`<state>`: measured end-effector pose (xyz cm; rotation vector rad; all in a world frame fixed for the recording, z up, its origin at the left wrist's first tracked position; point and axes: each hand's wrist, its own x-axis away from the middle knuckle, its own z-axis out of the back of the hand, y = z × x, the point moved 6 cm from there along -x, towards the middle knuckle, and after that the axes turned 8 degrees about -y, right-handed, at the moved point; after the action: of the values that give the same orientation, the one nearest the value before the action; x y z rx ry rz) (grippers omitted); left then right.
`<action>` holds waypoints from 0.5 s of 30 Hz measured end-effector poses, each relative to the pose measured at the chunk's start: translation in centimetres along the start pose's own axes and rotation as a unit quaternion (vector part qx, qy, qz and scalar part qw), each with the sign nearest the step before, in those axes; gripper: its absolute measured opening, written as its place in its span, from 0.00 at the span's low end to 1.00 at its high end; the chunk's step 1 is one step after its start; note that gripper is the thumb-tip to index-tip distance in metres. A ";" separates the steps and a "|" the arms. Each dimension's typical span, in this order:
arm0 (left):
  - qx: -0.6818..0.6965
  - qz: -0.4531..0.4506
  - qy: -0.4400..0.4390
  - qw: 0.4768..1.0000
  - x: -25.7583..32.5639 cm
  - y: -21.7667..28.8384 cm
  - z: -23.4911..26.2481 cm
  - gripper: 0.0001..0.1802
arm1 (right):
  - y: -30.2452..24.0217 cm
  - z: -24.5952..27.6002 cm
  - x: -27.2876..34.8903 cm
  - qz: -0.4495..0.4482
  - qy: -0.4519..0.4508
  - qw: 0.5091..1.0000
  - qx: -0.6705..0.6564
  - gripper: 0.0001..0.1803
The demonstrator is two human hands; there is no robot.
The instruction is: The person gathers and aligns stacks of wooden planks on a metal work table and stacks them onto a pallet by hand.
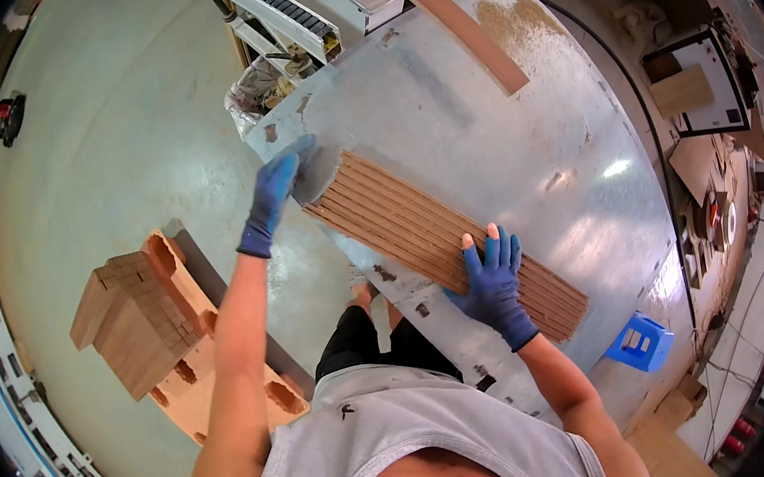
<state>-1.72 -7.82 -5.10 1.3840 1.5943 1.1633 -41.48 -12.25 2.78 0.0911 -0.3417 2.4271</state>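
Several long, narrow wooden strips (398, 213) lie side by side in a slanting row on a grey metal table (570, 151). My right hand (493, 287), in a blue work glove with two bare fingertips, rests on the strips toward their near right end, fingers spread. My left hand (279, 186), gloved too, is just beyond the far left end of the strips, over the table's left edge. Its fingers are stretched out and slightly blurred, and nothing shows in them.
A stack of wooden pieces (136, 314) sits on an orange pallet (202, 391) at my left. A long reddish-brown board (457, 27) extends over the table's far side, near sawdust (517, 20). A roller conveyor (275, 6), a rubbish bag (260, 92) and a blue stool (640, 343) stand around the table.
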 end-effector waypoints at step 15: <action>-0.137 -0.042 -0.075 0.987 -0.4 -1.3 -7.4 0.29 | 0.8 1.1 1.5 -0.047 -0.068 0.997 0.010 0.61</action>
<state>-8.92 -9.50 -3.80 1.1845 1.3182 1.1507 -43.23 -12.21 3.90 0.2764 -0.3655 2.3374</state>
